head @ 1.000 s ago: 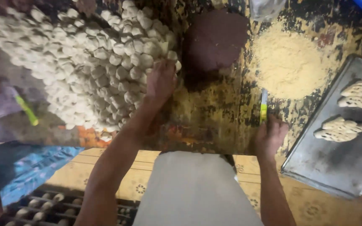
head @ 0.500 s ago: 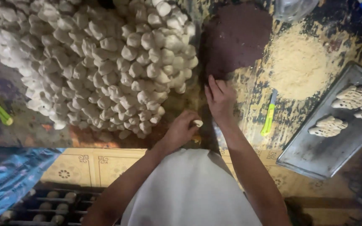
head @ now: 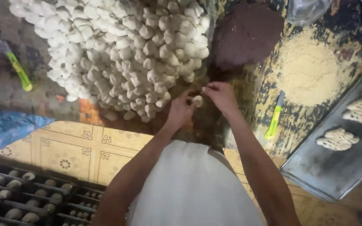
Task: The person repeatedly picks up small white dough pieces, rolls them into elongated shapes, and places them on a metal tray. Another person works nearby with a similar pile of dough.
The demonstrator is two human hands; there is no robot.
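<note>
Here both hands, left hand (head: 180, 109) and right hand (head: 222, 97), pinch one dough piece (head: 197, 100); squeezed too hard, it could tear; the dough pile (head: 122, 54) lies just beside.

Clear bag (head: 308, 10): you have one crumpled, see-through plastic bag at the top edge of the surface (head: 231, 121), up and to your right, just above the tan powder heap (head: 311, 71) and right of the dark brown mound (head: 248, 33). It is cut off by the frame.
Labels, signs, screens: you have none showing.
</note>
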